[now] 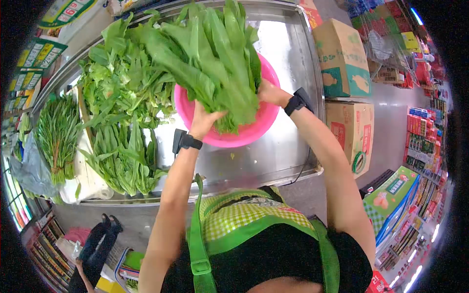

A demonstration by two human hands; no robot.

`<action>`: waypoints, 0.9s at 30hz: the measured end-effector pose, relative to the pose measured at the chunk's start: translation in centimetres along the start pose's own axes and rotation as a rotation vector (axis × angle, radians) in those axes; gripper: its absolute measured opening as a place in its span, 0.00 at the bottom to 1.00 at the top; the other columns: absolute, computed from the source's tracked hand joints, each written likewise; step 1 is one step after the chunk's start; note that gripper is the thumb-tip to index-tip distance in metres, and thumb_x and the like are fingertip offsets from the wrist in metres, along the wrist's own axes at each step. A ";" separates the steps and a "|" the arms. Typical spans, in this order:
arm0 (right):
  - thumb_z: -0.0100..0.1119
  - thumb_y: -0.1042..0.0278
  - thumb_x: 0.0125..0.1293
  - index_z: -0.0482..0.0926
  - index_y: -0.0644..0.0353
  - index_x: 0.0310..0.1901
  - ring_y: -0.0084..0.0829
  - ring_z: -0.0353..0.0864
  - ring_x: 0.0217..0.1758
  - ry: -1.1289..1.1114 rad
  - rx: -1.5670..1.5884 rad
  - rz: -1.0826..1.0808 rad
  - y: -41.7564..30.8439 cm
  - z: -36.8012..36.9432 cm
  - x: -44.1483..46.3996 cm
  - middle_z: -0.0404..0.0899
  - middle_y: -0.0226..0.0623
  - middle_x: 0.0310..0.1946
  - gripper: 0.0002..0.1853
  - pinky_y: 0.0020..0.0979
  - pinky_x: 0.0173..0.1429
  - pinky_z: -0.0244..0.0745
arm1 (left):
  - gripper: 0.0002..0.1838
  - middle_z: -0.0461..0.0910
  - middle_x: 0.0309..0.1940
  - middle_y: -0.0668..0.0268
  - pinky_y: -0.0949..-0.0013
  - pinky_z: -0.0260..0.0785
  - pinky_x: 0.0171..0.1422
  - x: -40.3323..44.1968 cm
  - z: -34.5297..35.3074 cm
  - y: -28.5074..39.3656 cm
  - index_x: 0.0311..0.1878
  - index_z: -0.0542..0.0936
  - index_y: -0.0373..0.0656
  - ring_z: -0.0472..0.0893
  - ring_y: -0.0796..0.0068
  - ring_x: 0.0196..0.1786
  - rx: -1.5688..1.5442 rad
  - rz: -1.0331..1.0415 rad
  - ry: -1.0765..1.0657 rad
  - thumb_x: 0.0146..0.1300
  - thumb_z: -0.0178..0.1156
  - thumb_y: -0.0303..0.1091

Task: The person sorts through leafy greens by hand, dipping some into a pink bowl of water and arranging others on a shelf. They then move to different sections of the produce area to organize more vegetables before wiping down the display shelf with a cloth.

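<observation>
A large bunch of long green leaves [215, 63] is held between my two hands, over a pink basin [244, 138] on the metal counter. My left hand [204, 119] grips the lower left side of the bunch, thumb pointing inward. On the right side, my right hand [269, 94] holds the bunch near the basin's rim; its fingertips are partly hidden by leaves. The bunch hides much of the basin's inside. Piled leafy greens [122, 73] lie left of the basin, with more long leaves [124, 156] below them.
Bundled thin-stemmed greens [58, 136] lie at the counter's left end. The steel counter's raised edge [320, 97] runs along the right. Cardboard boxes [342, 58] stand beyond it. A person [100, 244] in dark trousers is at the lower left.
</observation>
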State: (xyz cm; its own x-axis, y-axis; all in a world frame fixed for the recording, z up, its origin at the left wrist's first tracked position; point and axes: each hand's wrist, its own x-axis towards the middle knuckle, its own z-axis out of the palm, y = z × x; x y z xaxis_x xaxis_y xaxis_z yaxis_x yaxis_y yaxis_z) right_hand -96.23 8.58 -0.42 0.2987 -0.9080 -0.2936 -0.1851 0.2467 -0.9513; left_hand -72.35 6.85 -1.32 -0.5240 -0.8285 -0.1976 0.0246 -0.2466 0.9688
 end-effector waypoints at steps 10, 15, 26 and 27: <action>0.54 0.52 0.58 0.59 0.64 0.60 0.23 0.64 0.55 0.013 -0.087 0.206 -13.7 -0.3 -3.4 0.65 0.35 0.55 0.33 0.27 0.58 0.61 | 0.25 0.69 0.53 0.63 0.62 0.64 0.58 -2.2 4.2 7.6 0.58 0.62 0.42 0.72 0.65 0.53 -0.968 -0.329 -0.092 0.63 0.48 0.46; 0.46 0.45 0.61 0.65 0.62 0.56 0.22 0.70 0.48 -0.066 -0.122 0.298 -15.1 -1.9 -5.3 0.71 0.34 0.48 0.30 0.26 0.51 0.67 | 0.26 0.67 0.55 0.62 0.57 0.61 0.60 -6.2 7.0 11.7 0.57 0.65 0.46 0.69 0.65 0.56 -1.206 -0.519 -0.112 0.62 0.44 0.53; 0.49 0.45 0.59 0.73 0.64 0.47 0.17 0.73 0.35 -0.086 -0.463 0.486 -20.5 2.4 -8.8 0.76 0.31 0.38 0.28 0.21 0.32 0.68 | 0.29 0.68 0.54 0.66 0.53 0.61 0.59 -12.0 9.3 10.7 0.57 0.65 0.50 0.68 0.64 0.56 -1.484 -0.492 -0.348 0.58 0.47 0.59; 0.50 0.46 0.58 0.73 0.65 0.47 0.17 0.73 0.35 -0.098 -0.429 0.505 -20.5 2.5 -8.9 0.76 0.31 0.37 0.27 0.21 0.33 0.68 | 0.28 0.68 0.54 0.66 0.53 0.59 0.61 -12.0 9.3 9.7 0.56 0.66 0.51 0.68 0.64 0.57 -1.420 -0.490 -0.276 0.58 0.46 0.58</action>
State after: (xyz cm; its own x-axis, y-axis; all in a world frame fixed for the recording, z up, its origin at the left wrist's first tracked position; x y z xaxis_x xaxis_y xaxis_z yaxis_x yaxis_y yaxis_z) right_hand -92.77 12.47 21.44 0.1578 -0.6766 -0.7193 -0.6742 0.4584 -0.5791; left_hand -73.76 19.08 11.87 -0.8567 -0.4473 -0.2570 0.4930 -0.8565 -0.1530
